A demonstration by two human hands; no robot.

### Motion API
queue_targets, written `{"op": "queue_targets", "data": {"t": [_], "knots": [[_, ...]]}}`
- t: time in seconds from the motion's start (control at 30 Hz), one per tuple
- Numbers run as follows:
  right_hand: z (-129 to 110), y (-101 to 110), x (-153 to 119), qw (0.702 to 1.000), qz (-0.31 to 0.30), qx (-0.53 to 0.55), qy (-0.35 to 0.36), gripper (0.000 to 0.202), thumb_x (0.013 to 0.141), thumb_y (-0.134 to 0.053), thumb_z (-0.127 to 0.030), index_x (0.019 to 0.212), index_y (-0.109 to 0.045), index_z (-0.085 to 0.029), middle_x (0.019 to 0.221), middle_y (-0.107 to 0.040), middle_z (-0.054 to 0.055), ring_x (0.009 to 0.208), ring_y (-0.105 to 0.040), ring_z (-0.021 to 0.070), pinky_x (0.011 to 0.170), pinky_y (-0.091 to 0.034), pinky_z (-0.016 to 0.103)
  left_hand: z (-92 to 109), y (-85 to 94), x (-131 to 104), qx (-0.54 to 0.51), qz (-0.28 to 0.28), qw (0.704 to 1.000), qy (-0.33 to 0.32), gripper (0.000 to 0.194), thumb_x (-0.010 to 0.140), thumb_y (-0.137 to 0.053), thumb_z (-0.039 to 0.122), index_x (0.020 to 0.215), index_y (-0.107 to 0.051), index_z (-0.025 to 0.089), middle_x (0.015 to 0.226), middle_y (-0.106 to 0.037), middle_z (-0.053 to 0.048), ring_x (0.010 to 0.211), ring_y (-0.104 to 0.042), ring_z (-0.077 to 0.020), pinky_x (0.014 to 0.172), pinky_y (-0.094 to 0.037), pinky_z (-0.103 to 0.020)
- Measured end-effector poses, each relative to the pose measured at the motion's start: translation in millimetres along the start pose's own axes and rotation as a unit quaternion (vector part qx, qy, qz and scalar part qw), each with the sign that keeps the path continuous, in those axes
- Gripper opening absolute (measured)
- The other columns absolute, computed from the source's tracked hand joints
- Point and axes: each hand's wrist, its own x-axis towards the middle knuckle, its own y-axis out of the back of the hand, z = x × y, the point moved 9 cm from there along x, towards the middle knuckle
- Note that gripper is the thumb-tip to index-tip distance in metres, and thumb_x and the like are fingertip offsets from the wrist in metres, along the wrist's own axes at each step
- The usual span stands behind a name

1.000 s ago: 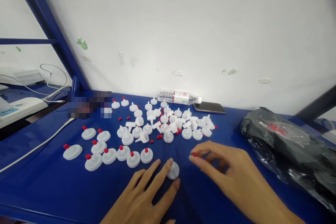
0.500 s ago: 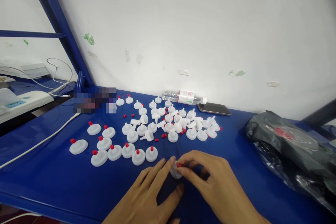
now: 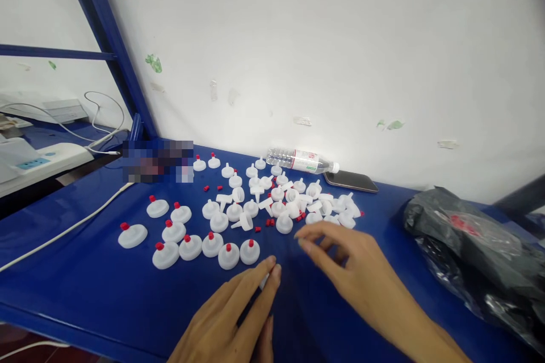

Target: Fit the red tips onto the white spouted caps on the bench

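My left hand point(image 3: 232, 315) is low on the blue table with its fingers closed around a white nozzle cap point(image 3: 264, 281). Only a small pale sliver of that cap shows between the fingers; the rest is hidden. My right hand point(image 3: 340, 252) hovers just short of the loose pile, thumb and forefinger a little apart and nothing between them. Nearest to it is a bare white nozzle cap point(image 3: 284, 224) at the pile's front. Left of my hands stand several white nozzle caps with red tips, one of them point(image 3: 250, 252) close to my left fingertips. Small red tip covers point(image 3: 269, 222) lie among the pile.
A clear plastic bottle point(image 3: 302, 160) lies along the wall beside a dark phone point(image 3: 351, 181). A black plastic bag point(image 3: 464, 255) covers the table's right side. A white cable point(image 3: 68, 229) crosses the left, near a power strip point(image 3: 46, 164).
My right hand has let go of the red-tipped cap and moved up toward the pile. My left hand has closed around that cap and shifted slightly left. The view has moved slightly.
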Motion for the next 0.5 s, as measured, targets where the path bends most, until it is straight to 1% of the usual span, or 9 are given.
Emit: {"op": "queue_targets", "data": {"t": [0.07,0.13,0.17,0.27,0.33,0.43,0.5], "knots": [[2,10,11,0.997,0.032,-0.073,0.009,0.022,0.102,-0.057,-0.030,0.118,-0.072,-0.032,0.102,-0.075,-0.003,0.067,-0.065,0.0118,0.062,-0.050,0.027,-1,-3.6,-1,0.026,-0.013,1.000,-0.002,0.049,0.095,-0.052,0.008,0.143,-0.056,0.012,0.141,-0.068,-0.009,0.126,-0.067,-0.0173,0.107,-0.055,-0.025],[2,7,21,0.991,0.023,-0.128,0.020,0.029,0.103,-0.054,-0.031,0.128,-0.069,-0.031,0.107,-0.074,-0.001,0.071,-0.066,0.0143,0.068,-0.051,0.031,-2,-6.5,-2,0.055,-0.025,0.998,-0.007,0.051,0.095,-0.052,0.011,0.146,-0.054,0.012,0.144,-0.066,-0.009,0.126,-0.068,-0.0197,0.102,-0.059,-0.027],[2,3,24,0.989,0.011,-0.143,0.026,0.029,0.104,-0.054,-0.032,0.128,-0.069,-0.031,0.107,-0.073,0.000,0.074,-0.067,0.0157,0.070,-0.051,0.033,-2,-7.5,-2,0.068,-0.029,0.997,-0.008,0.052,0.095,-0.052,0.013,0.147,-0.053,0.012,0.145,-0.065,-0.009,0.125,-0.068,-0.0205,0.100,-0.060,-0.028],[-5,-6,26,0.988,-0.011,-0.144,0.046,0.025,0.105,-0.052,-0.030,0.117,-0.073,-0.028,0.105,-0.072,0.002,0.081,-0.068,0.0178,0.071,-0.049,0.033,-3,-9.5,-3,0.086,-0.038,0.996,-0.001,0.055,0.094,-0.052,0.016,0.149,-0.051,0.014,0.147,-0.063,-0.007,0.125,-0.069,-0.0212,0.096,-0.062,-0.029],[-10,-7,23,0.992,-0.015,-0.114,0.056,0.024,0.105,-0.051,-0.029,0.107,-0.075,-0.027,0.101,-0.073,0.001,0.077,-0.066,0.0158,0.068,-0.048,0.031,-4,-11.3,-3,0.091,-0.049,0.995,0.005,0.057,0.095,-0.051,0.018,0.152,-0.049,0.015,0.148,-0.063,-0.007,0.124,-0.069,-0.0216,0.094,-0.063,-0.030],[-13,-1,18,0.995,-0.009,-0.080,0.058,0.028,0.107,-0.048,-0.032,0.098,-0.074,-0.026,0.095,-0.075,0.000,0.072,-0.067,0.0145,0.064,-0.047,0.028,-3,-11.4,-2,0.091,-0.053,0.994,0.008,0.058,0.095,-0.050,0.018,0.153,-0.048,0.020,0.147,-0.063,-0.009,0.117,-0.072,-0.0220,0.089,-0.065,-0.031],[-7,6,19,0.993,0.011,-0.114,0.041,0.029,0.107,-0.047,-0.033,0.099,-0.075,-0.026,0.095,-0.078,0.000,0.075,-0.070,0.0164,0.065,-0.047,0.029,-4,-10.9,-2,0.076,-0.050,0.996,0.017,0.056,0.094,-0.051,0.017,0.151,-0.052,0.022,0.146,-0.063,-0.012,0.104,-0.076,-0.0196,0.085,-0.066,-0.030]]}}
